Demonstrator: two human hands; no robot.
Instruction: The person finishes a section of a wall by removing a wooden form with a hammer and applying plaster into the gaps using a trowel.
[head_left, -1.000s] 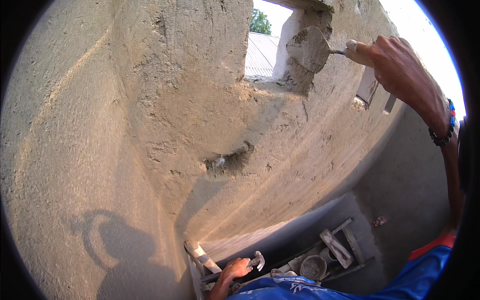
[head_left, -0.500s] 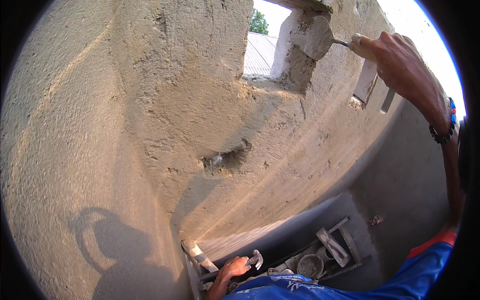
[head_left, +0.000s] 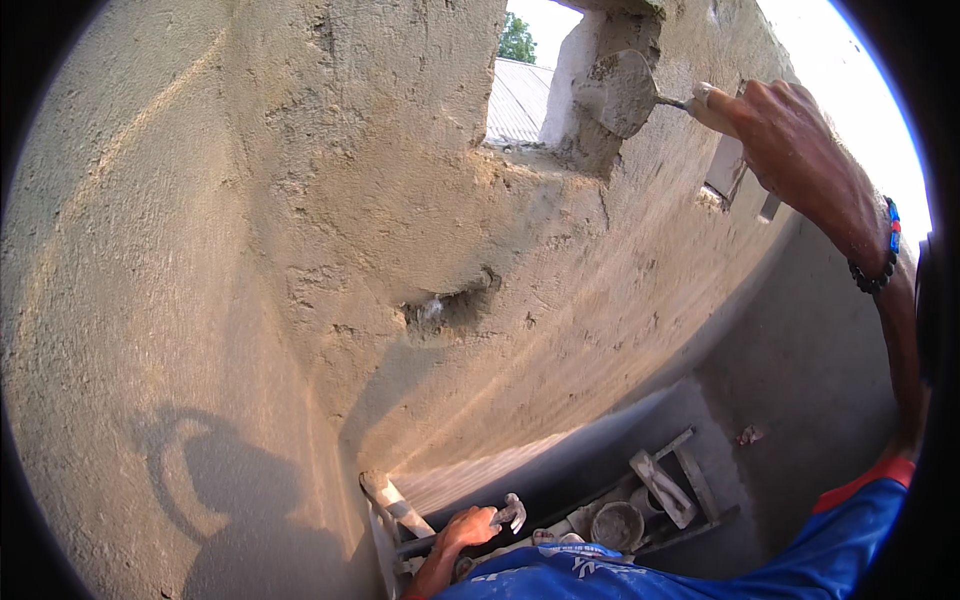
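Note:
My right hand (head_left: 790, 135) is raised at the upper right, its fingers wrapped round the handle of a pointing trowel (head_left: 624, 95). The mortar-smeared blade lies at the right side of a small window opening (head_left: 571, 80) in the rough plastered wall (head_left: 400, 220). Whether the blade presses on the mortar there, I cannot tell. Low in the picture, my left hand (head_left: 467, 527) grips a claw hammer (head_left: 513, 513) by its handle, with the head pointing right. A ragged hole (head_left: 450, 308) breaks the wall between the two hands.
Below stands a wooden scaffold (head_left: 697, 480) with a mortar-crusted bucket (head_left: 618, 526) and a dusty float-like board (head_left: 662, 488). A thick timber post (head_left: 397, 503) leans in the corner. A second narrow opening (head_left: 725, 167) sits farther right in the wall.
My right hand and the trowel have shifted slightly down and left along the opening's side. The left hand with the hammer has moved barely, a little upward.

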